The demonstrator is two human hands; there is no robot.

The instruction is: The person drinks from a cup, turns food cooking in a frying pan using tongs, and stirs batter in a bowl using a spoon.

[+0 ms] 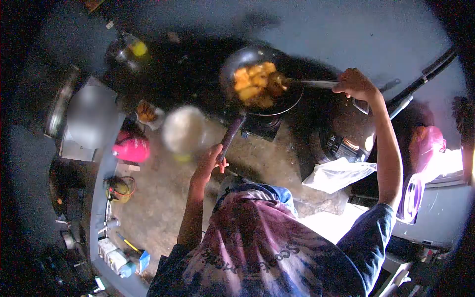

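A dark round pan sits over a burner at the top middle, with golden-orange chunks of food inside. My left hand is wrapped round the pan's long dark handle, below the pan. On the right, my right hand grips a metal utensil, whose far end reaches into the food at the pan's right side.
Left of the pan are a blurred pale round container, a small tray of brown food and a pink bag. A rice-cooker-like appliance and white plastic bag lie on the right.
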